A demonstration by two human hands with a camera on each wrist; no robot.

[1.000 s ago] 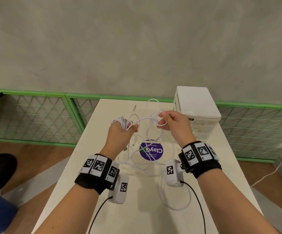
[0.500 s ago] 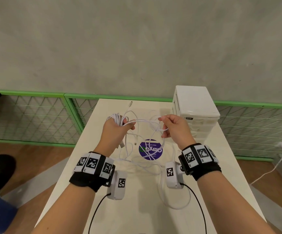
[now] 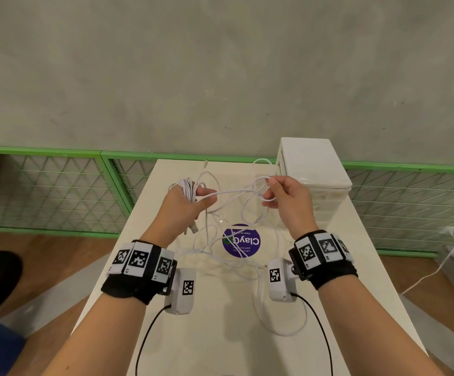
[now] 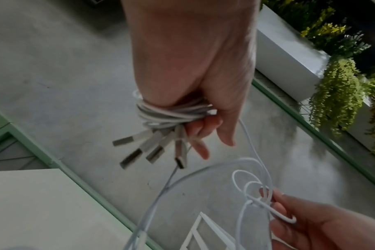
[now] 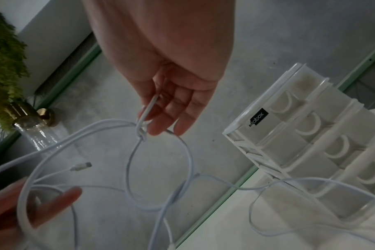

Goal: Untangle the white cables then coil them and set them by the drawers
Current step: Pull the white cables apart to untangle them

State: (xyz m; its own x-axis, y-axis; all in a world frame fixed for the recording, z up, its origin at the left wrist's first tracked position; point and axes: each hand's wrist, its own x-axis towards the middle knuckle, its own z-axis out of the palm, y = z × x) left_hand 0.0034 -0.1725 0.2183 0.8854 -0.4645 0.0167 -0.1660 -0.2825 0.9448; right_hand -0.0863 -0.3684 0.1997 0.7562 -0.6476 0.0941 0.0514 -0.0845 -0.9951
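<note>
White cables hang in loose tangled loops above the table, strung roughly left-right between both raised hands, slack trailing onto the tabletop over a purple sticker. Head view: left hand fisted round a wound bundle, right hand pinching a loop with thumb and forefinger, other fingers loosely curled; drawers just behind the right hand. Left wrist view: fingers curled tight on the coil, several USB plugs fanning out downward; picture soft, exact plug count unclear. Right wrist view: fingertips pinch a folded strand at a knot; one small plug dangles; lower loops cut off by the frame edge.
</note>
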